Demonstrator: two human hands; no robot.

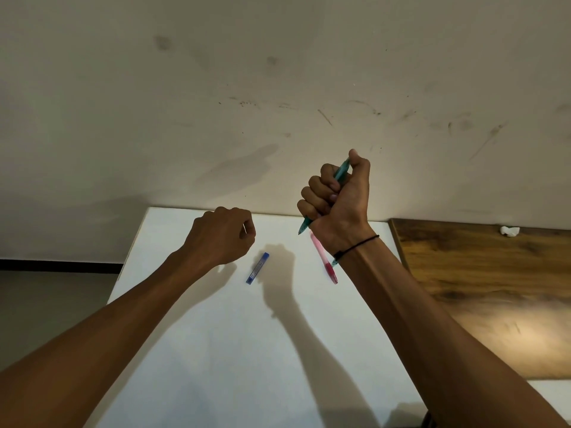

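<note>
Teal plastic shows at both ends of our right hand (pixel 338 199). The teal pencil (pixel 340 174) runs through a closed fist with 4 fingers wrapped round the barrel. Its tip pokes out below the little finger and slants down toward the white table (pixel 216 350), and its top end sits under the thumb (pixel 360 163). The pencil is raised well above the table, in front of the wall.

Our left hand (pixel 221 234) hovers lower and to the left, knuckles up and fingers curled in. A thin pale sliver shows at its fingertips, but we cannot tell whether they pinch something or hold nothing. The blue lead case (pixel 258 268) lies flat on the table between the 2 hands. The pink pencil (pixel 321 254) lies near it to the right, partly hidden behind our right wrist.

We judge the step to be working the top of the teal pencil with the thumb, likely to feed lead. To do it well, we should:

1. Keep the fist firm so the barrel does not slide.
2. Press along the barrel's axis, not sideways.
3. Keep the tip aimed down over the table so anything that drops lands in sight.
4. Bring the left hand under the tip, ready to catch or steady.

The fist grip is strong but coarse, so a lighter finger hold would give finer control.
</note>
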